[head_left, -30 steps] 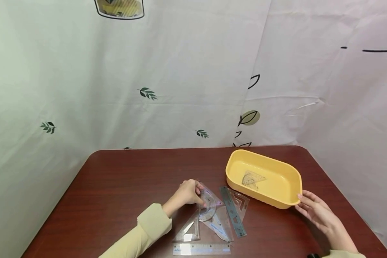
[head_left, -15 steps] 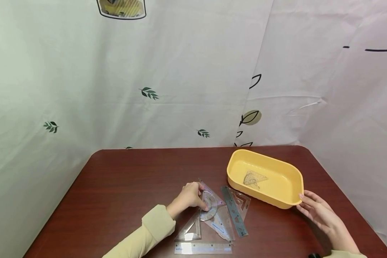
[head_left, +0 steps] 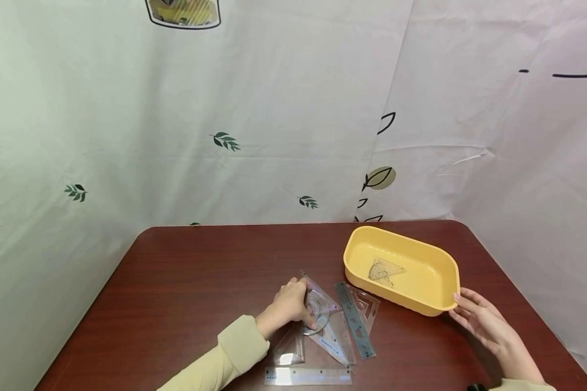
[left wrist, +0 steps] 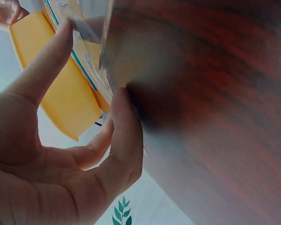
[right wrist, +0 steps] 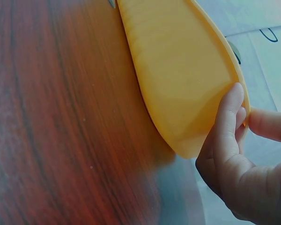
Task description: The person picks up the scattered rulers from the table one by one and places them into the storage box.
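Note:
In the head view my left hand (head_left: 288,304) is over a clear round-edged protractor (head_left: 319,315) with thumb and fingers spread apart. The left wrist view shows a gap between thumb and index finger, whose fingertip is at the tabletop. Under and around the protractor lie a purple-tinted set square (head_left: 329,300), a clear set square (head_left: 289,352) and a piece with blue markings (head_left: 329,342). My right hand (head_left: 489,328) grips the near right end of a yellow plastic tray (head_left: 401,297), pinching its rim. Inside the tray are clear drafting pieces (head_left: 384,270).
A clear ruler (head_left: 308,376) lies along the near side of the pile. To the right of it, a blue-grey ruler (head_left: 355,321) overlaps another set square (head_left: 367,307) beside the tray. Patterned white cloth (head_left: 274,108) hangs behind the brown table (head_left: 200,271).
My left thumb has slid nearer along the protractor, away from the fingers, so the hand spans wider. The right hand and the tray stay in place.

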Demonstrator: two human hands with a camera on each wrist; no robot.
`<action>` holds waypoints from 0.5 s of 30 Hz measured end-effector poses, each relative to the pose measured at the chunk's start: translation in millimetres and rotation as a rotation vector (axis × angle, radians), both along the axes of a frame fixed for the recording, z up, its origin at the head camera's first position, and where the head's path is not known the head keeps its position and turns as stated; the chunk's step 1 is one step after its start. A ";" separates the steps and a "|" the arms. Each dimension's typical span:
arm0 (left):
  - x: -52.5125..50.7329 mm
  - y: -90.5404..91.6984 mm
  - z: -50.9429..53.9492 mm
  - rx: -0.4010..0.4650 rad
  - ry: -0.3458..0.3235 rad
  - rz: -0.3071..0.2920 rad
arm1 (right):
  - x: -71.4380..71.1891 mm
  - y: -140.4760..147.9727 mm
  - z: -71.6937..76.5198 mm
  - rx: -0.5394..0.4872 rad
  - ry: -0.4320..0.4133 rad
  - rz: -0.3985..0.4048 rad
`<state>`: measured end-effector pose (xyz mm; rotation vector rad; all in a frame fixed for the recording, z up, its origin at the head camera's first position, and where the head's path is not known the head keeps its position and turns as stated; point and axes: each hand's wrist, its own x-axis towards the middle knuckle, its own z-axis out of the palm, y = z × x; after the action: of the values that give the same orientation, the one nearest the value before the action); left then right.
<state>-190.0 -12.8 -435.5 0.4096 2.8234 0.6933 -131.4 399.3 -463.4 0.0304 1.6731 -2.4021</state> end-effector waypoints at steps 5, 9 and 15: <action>-0.6 -1.5 1.6 -0.019 0.004 -0.025 | 0.0 -0.2 -0.8 0.006 -0.010 -0.006; 0.1 -3.5 0.3 -0.032 0.022 -0.071 | -0.2 -0.2 -1.0 0.007 -0.009 -0.005; 0.6 -2.7 -0.5 -0.067 0.034 -0.097 | -0.9 -0.6 0.3 -0.005 0.001 0.000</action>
<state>-189.5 -15.5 -436.0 0.5469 2.8275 0.5759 -132.3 398.7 -463.1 0.0279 1.6678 -2.4064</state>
